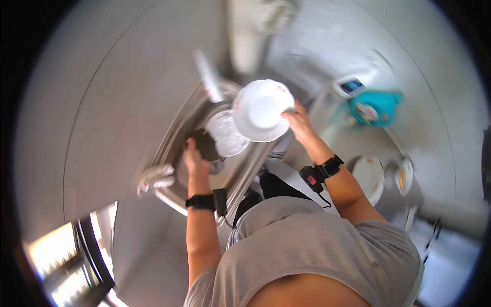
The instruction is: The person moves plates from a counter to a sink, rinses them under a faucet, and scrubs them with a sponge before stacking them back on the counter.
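Note:
My right hand [300, 122] grips the rim of a white bowl-shaped plate [264, 109] with small orange motifs, thumb on its inner side. The plate is tilted over the right edge of a stainless steel sink [225, 177], with its hollow facing up. My left hand [196, 159] is inside the sink, holding a dark olive-brown pad or cloth [204, 144], which is blurred. Beside that pad, partly behind the plate, a white dish [230, 136] looks wet or foamy. A small round metal piece [216, 167] shows below the pad. Black straps with devices circle both wrists.
A white spout-like object [208, 76] juts over the sink's far end. Blurred pale items [156, 180] lie on its left rim. To the right are a teal container [375, 108], a white object with a dark screen [351, 86], an oval plate [368, 178] and a smaller dish [404, 177].

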Demonstrator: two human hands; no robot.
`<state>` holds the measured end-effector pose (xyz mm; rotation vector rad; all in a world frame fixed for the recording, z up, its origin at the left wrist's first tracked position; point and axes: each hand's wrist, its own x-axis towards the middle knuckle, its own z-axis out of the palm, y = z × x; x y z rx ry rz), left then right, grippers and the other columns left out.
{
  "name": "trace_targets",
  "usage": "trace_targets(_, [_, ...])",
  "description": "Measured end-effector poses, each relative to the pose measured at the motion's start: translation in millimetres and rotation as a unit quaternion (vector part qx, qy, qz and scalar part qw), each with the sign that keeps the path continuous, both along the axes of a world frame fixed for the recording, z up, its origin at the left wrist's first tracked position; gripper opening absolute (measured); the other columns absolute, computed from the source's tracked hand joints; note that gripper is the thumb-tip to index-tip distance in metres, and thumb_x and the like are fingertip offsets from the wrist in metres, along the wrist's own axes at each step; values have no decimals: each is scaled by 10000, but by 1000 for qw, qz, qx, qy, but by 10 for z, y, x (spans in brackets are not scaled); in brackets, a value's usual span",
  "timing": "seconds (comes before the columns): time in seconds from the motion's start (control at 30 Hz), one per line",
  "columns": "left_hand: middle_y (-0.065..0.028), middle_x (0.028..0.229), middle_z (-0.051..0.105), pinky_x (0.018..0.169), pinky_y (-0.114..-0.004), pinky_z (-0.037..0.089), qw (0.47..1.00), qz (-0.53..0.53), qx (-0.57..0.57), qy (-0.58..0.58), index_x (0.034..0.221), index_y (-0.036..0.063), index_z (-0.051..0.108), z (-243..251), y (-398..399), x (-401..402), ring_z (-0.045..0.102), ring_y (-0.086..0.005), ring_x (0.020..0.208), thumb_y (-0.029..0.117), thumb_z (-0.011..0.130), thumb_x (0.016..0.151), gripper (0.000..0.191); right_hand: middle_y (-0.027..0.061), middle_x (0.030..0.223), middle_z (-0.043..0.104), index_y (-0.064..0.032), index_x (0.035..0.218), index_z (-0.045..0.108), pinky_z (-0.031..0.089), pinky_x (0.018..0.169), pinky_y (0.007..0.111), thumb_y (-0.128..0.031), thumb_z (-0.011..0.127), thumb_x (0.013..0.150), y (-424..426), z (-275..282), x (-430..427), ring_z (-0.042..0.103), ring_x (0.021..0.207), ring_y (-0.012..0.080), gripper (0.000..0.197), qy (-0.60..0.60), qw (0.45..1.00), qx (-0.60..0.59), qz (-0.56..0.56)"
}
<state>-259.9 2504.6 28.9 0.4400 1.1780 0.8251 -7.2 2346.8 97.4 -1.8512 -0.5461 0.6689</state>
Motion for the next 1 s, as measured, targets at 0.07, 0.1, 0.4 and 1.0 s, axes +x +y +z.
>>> trace_targets(0.07, [-99,988,558,764,-402,450,994,-22,-37,-103,1054,20,488,79,-10,113,550,-255,882,299,435,849,351,95,868,532,-12,1074,447,422,497,236,-24,533,659,-337,35,65,522,685,146,423,205,967,107,-109])
trace_targets(0.1, [-105,1013,549,787,-429,430,992,-62,-41,-101,1073,21,475,107,-22,179,541,-278,902,341,377,863,396,91,881,533,-14,1098,438,433,519,247,-25,534,659,-539,83,80,525,683,150,449,230,948,180,-125])
trace_targets(0.4, [-175,1083,488,834,-464,390,988,-100,76,-94,1112,-25,419,-36,79,530,487,-338,970,332,286,873,450,103,973,513,1,1086,407,493,636,287,-9,485,739,-2599,-27,-91,548,807,200,356,7,814,299,-498])
trace_targets(1.0, [-131,1094,491,852,-431,384,995,-66,31,-71,1118,6,431,-20,85,516,492,-288,983,343,326,870,431,160,863,518,27,1060,374,497,446,318,-158,554,754,-3728,-814,-198,555,581,254,401,40,779,42,-625])
